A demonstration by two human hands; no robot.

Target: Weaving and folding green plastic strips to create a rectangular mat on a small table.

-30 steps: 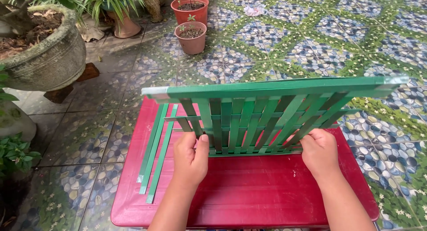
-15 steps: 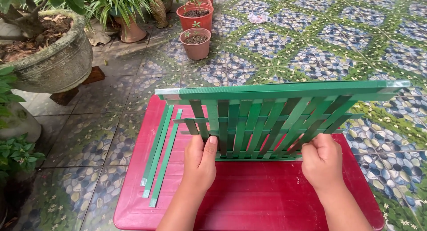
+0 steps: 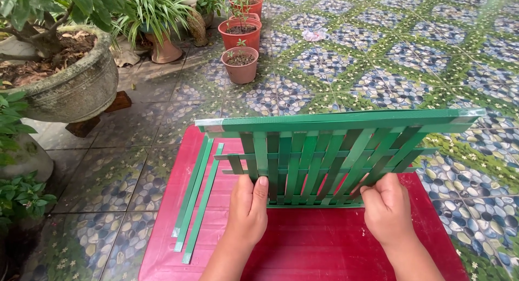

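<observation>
a: what have we got in front of us?

b: a green woven mat of flat strips (image 3: 319, 162), standing tilted on the red desk (image 3: 303, 243), its top edge a long green band.

a: and our hands?

b: our left hand (image 3: 247, 210) is closed on the mat's lower left part, thumb laid up along a strip. our right hand (image 3: 386, 208) is curled shut on the lower right corner.

a: anything beside it?

b: three loose green strips (image 3: 197, 200) lie on the desk to the left (just apart from the mat). farther off, terracotta pots (image 3: 240, 64) and a big stone planter (image 3: 70, 86) stand on the patterned tile floor (image 3: 378, 59).
</observation>
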